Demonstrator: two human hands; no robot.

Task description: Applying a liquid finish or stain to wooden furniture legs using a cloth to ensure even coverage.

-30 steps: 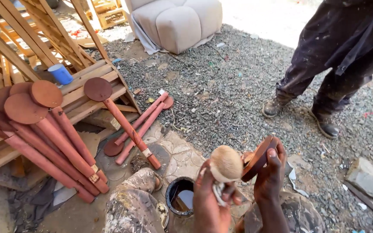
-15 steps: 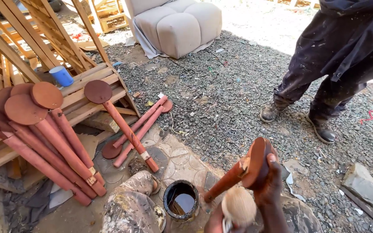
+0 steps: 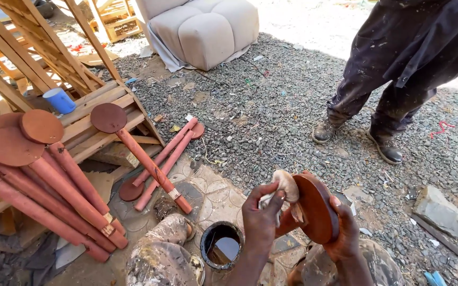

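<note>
While both hands worked low in the head view, the left hand (image 3: 261, 217) was closed around a pale wad of cloth (image 3: 284, 186) and pressed it against the round foot of a reddish-brown wooden leg (image 3: 314, 209). The right hand (image 3: 345, 233) gripped that leg at the disc's far edge, thumb over the rim and fingers behind. The leg sat between the two hands, touching both; neither was nearer. Its disc stood nearly on edge, face turned toward the left hand, and its shaft ran down and toward the person, mostly hidden behind the left hand, so the long axis could only be judged roughly. The disc looked smooth, evenly stained, darker and glossier than the others nearby.

Just below the left hand stood a small open can (image 3: 221, 246) of dark liquid on a patterned slab (image 3: 213, 188). A paint-spattered knee (image 3: 160, 254) showed beside it.

To the left, well apart, a batch of matching stained legs (image 3: 54, 180) leaned on a wooden pallet (image 3: 88, 124); three more (image 3: 157, 161) lay against it nearer the middle. A blue cup (image 3: 59, 100) stood on the pallet. Farther off: a grey upholstered seat (image 3: 202, 29) on gravel (image 3: 271, 106), and another person's dark trousers (image 3: 398, 69) and boots.
</note>
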